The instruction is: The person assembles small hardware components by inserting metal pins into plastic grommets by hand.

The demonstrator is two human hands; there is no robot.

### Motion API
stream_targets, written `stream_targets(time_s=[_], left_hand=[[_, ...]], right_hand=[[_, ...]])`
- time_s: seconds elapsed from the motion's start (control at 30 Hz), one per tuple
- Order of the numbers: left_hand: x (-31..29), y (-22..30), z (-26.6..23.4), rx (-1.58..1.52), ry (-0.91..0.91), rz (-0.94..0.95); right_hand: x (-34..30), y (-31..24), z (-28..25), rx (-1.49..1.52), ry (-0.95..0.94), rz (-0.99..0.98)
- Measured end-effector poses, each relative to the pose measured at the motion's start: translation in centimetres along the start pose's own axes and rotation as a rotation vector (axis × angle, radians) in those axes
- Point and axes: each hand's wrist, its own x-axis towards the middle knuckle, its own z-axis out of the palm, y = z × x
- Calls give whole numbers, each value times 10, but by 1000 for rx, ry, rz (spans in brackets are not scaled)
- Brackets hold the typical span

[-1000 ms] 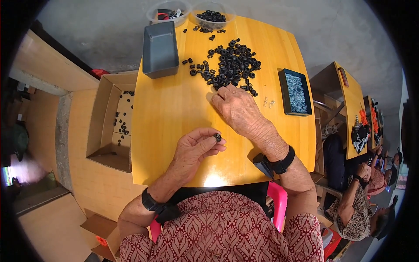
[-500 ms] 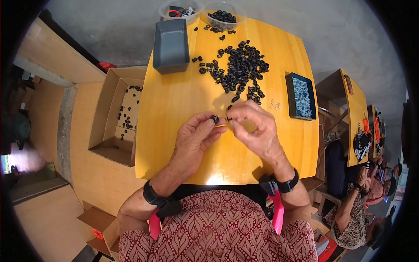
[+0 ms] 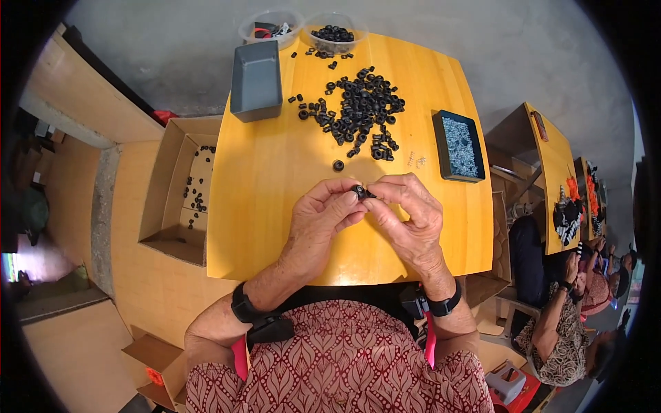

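In front of me, above the near part of the table, my left hand (image 3: 314,227) pinches a small round black plastic part (image 3: 358,191) between thumb and fingers. My right hand (image 3: 413,221) meets it from the other side, thumb and forefinger closed on a tiny dark piece (image 3: 371,195) that touches the part. The fingers partly cover this piece, so its exact shape is unclear. Just beyond my hands lies a single black ring-shaped part (image 3: 338,165). Farther off spreads a loose pile of similar black parts (image 3: 365,107).
A grey bin (image 3: 256,82) stands far left, beside two clear tubs, one with black parts (image 3: 333,34). A dark tray (image 3: 459,173) of small silvery pieces is at right, near some tiny springs (image 3: 412,159). A cardboard box (image 3: 157,206) adjoins the table's left. Other people sit at right.
My hands have come together, bringing the piece in the right fingers against the black part. The single black ring behind them is now uncovered. The whole view has shifted slightly.
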Motion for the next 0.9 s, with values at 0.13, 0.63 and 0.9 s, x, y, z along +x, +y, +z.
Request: stream_targets(time_s=[0.13,0.63,0.9], left_hand=[[-1,-4,11,-19,-10,16],[-3,-21,27,15,3,67],[-6,-21,29,32,-7,102]], right_hand=[[-8,0,-9,82,29,64],[-20,-8,-19,66,97,79],[-21,-10,-18,-323,176,-196]])
